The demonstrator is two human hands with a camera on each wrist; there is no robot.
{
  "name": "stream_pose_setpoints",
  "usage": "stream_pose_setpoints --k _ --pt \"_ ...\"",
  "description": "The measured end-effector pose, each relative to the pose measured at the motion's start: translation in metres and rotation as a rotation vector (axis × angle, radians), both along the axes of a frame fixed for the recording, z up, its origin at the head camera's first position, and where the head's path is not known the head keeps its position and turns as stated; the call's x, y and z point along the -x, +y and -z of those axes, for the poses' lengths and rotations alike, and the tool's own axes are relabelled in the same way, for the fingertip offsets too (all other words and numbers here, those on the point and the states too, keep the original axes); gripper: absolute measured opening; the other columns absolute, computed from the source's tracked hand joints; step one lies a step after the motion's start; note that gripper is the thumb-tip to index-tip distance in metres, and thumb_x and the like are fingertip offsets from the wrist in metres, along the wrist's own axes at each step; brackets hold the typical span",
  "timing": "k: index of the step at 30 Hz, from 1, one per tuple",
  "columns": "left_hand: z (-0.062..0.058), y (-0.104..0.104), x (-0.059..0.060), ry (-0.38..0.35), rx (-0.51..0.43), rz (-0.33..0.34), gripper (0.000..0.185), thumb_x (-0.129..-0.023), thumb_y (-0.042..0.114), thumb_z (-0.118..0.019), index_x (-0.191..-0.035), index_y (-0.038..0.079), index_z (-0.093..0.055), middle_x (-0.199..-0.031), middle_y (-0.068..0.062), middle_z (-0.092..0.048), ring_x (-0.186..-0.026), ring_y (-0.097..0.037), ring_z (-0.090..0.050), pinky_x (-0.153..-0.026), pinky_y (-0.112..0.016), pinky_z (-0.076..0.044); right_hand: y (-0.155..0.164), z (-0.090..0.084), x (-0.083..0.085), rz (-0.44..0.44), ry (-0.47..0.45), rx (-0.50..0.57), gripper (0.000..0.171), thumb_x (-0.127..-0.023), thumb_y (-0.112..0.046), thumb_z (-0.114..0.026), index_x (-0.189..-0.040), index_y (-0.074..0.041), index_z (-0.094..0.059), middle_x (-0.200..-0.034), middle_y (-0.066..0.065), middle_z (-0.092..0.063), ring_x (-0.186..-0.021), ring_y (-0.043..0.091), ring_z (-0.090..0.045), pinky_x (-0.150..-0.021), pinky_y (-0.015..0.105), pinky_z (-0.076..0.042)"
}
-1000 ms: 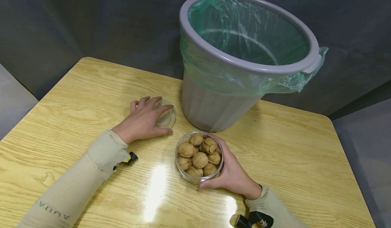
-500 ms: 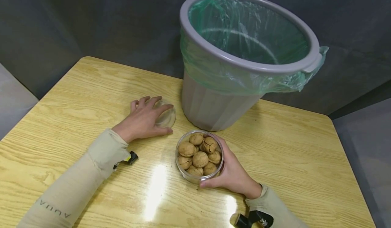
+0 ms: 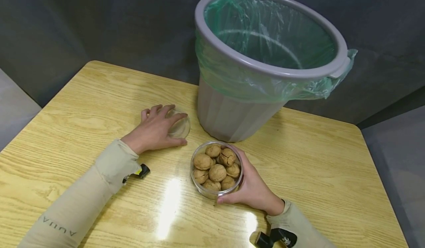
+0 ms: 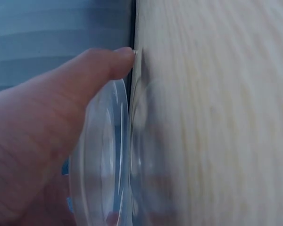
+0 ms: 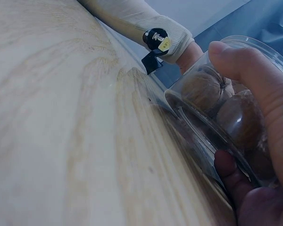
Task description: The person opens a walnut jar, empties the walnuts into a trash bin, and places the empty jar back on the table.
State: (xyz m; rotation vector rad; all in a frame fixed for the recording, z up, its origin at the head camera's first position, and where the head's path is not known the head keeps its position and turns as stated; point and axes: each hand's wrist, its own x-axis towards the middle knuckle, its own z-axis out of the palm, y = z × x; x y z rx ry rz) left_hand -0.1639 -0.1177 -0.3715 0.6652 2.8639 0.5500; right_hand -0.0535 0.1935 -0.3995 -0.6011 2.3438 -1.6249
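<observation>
The clear tub of walnuts stands upright on the wooden table, just in front of the grey bin with its green liner. The tub has no lid on. It is filled to the rim, and several nuts sit at or above the rim line.

Risks from this position, as I judge them:
- A tilt or a quick lift of the tub could roll the top nuts over the rim, because nothing covers them.
- The tub wall is thin and smooth. A hard squeeze could flex it and push nuts upward; a slack hold could let it slip.
- The bin stands close behind. A forward push of the tub could knock against its wall.
- The lid is clear and lies flat on a glossy surface. It could slide away under my fingers instead of lifting.

Grip, right side: my right hand wraps the right flank of the tub. The thumb lies curled over the wall near the rim, and the fingers curl round low on the wall. The hand is closed on the tub, which rests on the table.

Grip, left side: my left hand lies over the clear round lid, which rests flat on the table left of the bin, near the tub but apart from it. The fingers are spread and bent down over its edge. The thumb presses against the rim, so the hand has the lid held.
</observation>
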Motion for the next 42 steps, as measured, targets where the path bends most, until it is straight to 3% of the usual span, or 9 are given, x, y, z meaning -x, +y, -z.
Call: stream_pose_setpoints --k 28,35,42 --pt "0.0015 -0.0016 -0.0001 -0.019 0.013 0.011 0.084 -0.087 0.063 -0.072 -0.158 0.033 -0.041 -0.17 -0.018 -0.025 -0.151 -0.055 -0.024 -0.108 -0.067 -0.025 0.0006 0.0021 -0.0004 0.004 0.007 -0.01 0.131 -0.058 -0.014 -0.102 -0.162 -0.031 -0.025 -0.163 -0.001 -0.039 -0.147 0.016 -0.046 -0.118 0.024 -0.04" --pt "0.0017 -0.0024 -0.0006 -0.023 0.023 0.015 0.084 -0.088 0.063 -0.071 -0.159 0.033 -0.039 -0.17 -0.019 -0.024 -0.152 -0.055 -0.023 -0.109 -0.068 -0.025 0.0011 0.0029 -0.0001 -0.003 0.012 -0.003 0.131 -0.058 -0.012 -0.102 -0.162 -0.029 -0.025 -0.163 0.001 -0.039 -0.147 0.023 -0.046 -0.117 0.025 -0.041" --pt "0.0026 -0.0019 -0.0003 -0.02 0.026 0.012 0.083 -0.088 0.062 -0.071 -0.159 0.033 -0.039 -0.17 -0.019 -0.025 -0.152 -0.055 -0.023 -0.11 -0.07 -0.025 0.0002 -0.0008 -0.001 0.001 -0.023 0.007 0.13 -0.059 -0.013 -0.102 -0.162 -0.031 -0.024 -0.163 -0.004 -0.039 -0.147 0.016 -0.046 -0.118 0.025 -0.041"
